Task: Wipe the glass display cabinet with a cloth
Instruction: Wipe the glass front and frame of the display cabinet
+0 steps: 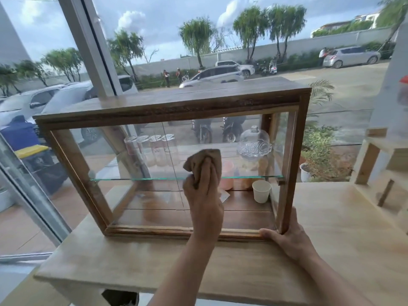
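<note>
Cabinet frame (172, 107): dark wood, rough grain. Panes: clear glossy glass; glass shelf (136, 179) green-edged. Cloth (209, 159): tan, matt, crumpled. Counter (331, 217): pale smooth wood. Cup (261, 191): white matt paper.

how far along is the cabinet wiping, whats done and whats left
Nothing visibly finished; clean and unwiped glass look alike. In hand: the left hand presses the cloth mid front pane of the cabinet while the right hand steadies the corner. Likely left: side glass, wooden top.
</note>
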Action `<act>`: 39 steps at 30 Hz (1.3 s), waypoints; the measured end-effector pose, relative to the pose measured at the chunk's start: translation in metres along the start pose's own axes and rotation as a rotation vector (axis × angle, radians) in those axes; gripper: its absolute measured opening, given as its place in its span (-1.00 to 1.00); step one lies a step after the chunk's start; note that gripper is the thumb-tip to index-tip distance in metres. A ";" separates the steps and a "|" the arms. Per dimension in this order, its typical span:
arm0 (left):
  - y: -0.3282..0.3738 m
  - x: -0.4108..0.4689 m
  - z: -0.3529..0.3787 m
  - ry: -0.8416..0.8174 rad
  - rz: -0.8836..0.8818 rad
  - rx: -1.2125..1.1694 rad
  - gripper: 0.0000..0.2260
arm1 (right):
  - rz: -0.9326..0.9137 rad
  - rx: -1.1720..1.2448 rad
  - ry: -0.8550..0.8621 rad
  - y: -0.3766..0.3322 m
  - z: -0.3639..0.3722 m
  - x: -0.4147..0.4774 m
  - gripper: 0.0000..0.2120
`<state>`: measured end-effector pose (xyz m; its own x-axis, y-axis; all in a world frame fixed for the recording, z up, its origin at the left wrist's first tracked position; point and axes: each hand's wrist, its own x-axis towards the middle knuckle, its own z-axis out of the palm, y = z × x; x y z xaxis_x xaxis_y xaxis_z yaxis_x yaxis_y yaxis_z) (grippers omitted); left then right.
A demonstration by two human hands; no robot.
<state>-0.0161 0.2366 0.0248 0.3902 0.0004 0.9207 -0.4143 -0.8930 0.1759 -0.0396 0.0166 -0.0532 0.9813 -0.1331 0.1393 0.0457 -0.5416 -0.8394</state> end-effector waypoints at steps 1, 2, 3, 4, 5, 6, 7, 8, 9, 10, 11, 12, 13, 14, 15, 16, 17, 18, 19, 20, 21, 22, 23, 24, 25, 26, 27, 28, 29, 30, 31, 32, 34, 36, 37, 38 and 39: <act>0.014 -0.014 0.008 -0.058 0.095 -0.010 -0.54 | 0.000 -0.003 -0.004 0.000 0.000 0.000 -0.33; 0.025 -0.018 0.014 -0.105 0.206 -0.015 -0.59 | -0.001 -0.007 -0.005 0.000 0.000 0.000 -0.33; 0.028 -0.009 0.015 -0.129 0.288 -0.012 -0.62 | 0.000 -0.009 -0.007 0.000 0.000 0.000 -0.33; 0.025 0.007 0.012 -0.117 0.322 -0.006 -0.63 | 0.005 -0.008 -0.007 -0.001 -0.001 0.001 -0.33; 0.015 0.021 0.009 -0.078 0.332 0.006 -0.63 | 0.011 -0.006 -0.011 0.000 -0.001 0.001 -0.33; 0.001 0.030 0.004 -0.043 0.329 0.026 -0.61 | 0.017 -0.002 -0.016 0.000 -0.001 0.002 -0.33; -0.013 0.028 0.000 -0.017 0.302 0.028 -0.57 | 0.018 0.001 -0.022 0.001 0.000 0.002 -0.32; -0.025 0.017 -0.002 -0.012 0.272 0.008 -0.55 | 0.018 0.002 -0.024 0.002 0.001 0.002 -0.31; -0.030 -0.002 0.000 -0.037 0.265 -0.009 -0.57 | 0.018 0.000 -0.020 0.002 0.001 0.002 -0.31; -0.028 -0.021 0.002 -0.077 0.298 -0.011 -0.61 | 0.024 -0.001 -0.017 0.002 0.000 0.002 -0.31; -0.021 -0.036 0.006 -0.117 0.358 -0.003 -0.64 | 0.031 -0.003 -0.017 0.003 0.001 0.002 -0.31; -0.013 -0.041 0.009 -0.164 0.434 0.005 -0.64 | 0.034 -0.003 -0.019 0.004 0.000 0.002 -0.31; -0.007 -0.035 0.011 -0.197 0.495 0.016 -0.64 | 0.035 -0.002 -0.025 0.004 0.000 0.003 -0.31; -0.005 -0.020 0.008 -0.192 0.523 0.031 -0.64 | 0.036 -0.001 -0.035 0.004 0.000 0.003 -0.31; -0.009 -0.004 0.004 -0.158 0.516 0.042 -0.64 | 0.035 0.000 -0.046 0.003 -0.001 0.003 -0.32; -0.016 0.008 -0.001 -0.118 0.485 0.042 -0.63 | 0.034 -0.003 -0.063 0.002 -0.003 0.003 -0.34; -0.026 0.014 -0.006 -0.090 0.450 0.037 -0.62 | 0.025 -0.006 -0.084 0.000 -0.005 0.002 -0.38; -0.036 0.010 -0.008 -0.086 0.420 0.032 -0.62 | 0.016 -0.008 -0.106 -0.001 -0.008 0.002 -0.43; -0.043 0.000 -0.009 -0.097 0.408 0.033 -0.61 | 0.002 0.010 -0.128 -0.002 -0.014 0.002 -0.47; -0.047 -0.015 -0.008 -0.118 0.418 0.041 -0.62 | -0.017 0.071 -0.142 -0.006 -0.020 0.003 -0.49; -0.045 -0.030 -0.005 -0.143 0.449 0.046 -0.63 | -0.047 0.160 -0.147 -0.012 -0.027 0.004 -0.49; -0.042 -0.038 -0.002 -0.171 0.498 0.049 -0.62 | -0.083 0.245 -0.138 -0.021 -0.034 0.005 -0.48; -0.037 -0.040 0.000 -0.200 0.549 0.053 -0.60 | -0.125 0.315 -0.122 -0.032 -0.040 0.007 -0.46; -0.034 -0.034 0.000 -0.212 0.593 0.066 -0.58 | -0.168 0.356 -0.100 -0.044 -0.046 0.010 -0.44; -0.034 -0.026 0.000 -0.211 0.621 0.086 -0.59 | -0.211 0.375 -0.077 -0.055 -0.051 0.014 -0.41; -0.036 -0.021 -0.002 -0.210 0.631 0.101 -0.60 | -0.248 0.370 -0.050 -0.066 -0.056 0.019 -0.37; -0.042 -0.020 -0.005 -0.219 0.628 0.110 -0.60 | -0.280 0.350 -0.025 -0.075 -0.060 0.023 -0.32; -0.050 -0.025 -0.006 -0.237 0.619 0.106 -0.59 | -0.300 0.317 0.003 -0.081 -0.062 0.027 -0.27; -0.056 -0.035 -0.006 -0.249 0.624 0.110 -0.58 | -0.310 0.268 0.041 -0.086 -0.063 0.030 -0.22; -0.059 -0.048 -0.005 -0.271 0.644 0.121 -0.57 | -0.318 0.203 0.083 -0.088 -0.063 0.032 -0.18; -0.056 -0.062 -0.002 -0.305 0.679 0.126 -0.56 | -0.318 0.143 0.116 -0.088 -0.063 0.034 -0.16; -0.048 -0.074 0.004 -0.354 0.726 0.122 -0.57 | -0.313 0.105 0.140 -0.089 -0.063 0.036 -0.16; -0.028 -0.083 0.014 -0.459 0.800 0.102 -0.57 | -0.298 0.066 0.164 -0.090 -0.062 0.037 -0.20; -0.021 -0.070 0.018 -0.488 0.840 0.152 -0.57 | -0.292 0.041 0.167 -0.090 -0.064 0.037 -0.24; -0.024 -0.065 0.017 -0.485 0.857 0.172 -0.57 | -0.289 0.047 0.159 -0.091 -0.066 0.036 -0.26; -0.031 -0.064 0.015 -0.476 0.872 0.171 -0.57 | -0.291 0.061 0.149 -0.091 -0.067 0.035 -0.28; -0.039 -0.068 0.015 -0.461 0.883 0.165 -0.56 | -0.297 0.071 0.144 -0.091 -0.068 0.035 -0.29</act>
<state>-0.0146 0.2644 -0.0501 0.2930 -0.8338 0.4680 -0.6034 -0.5409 -0.5859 -0.0223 0.0052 0.0638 0.8867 -0.0966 0.4522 0.3439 -0.5160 -0.7845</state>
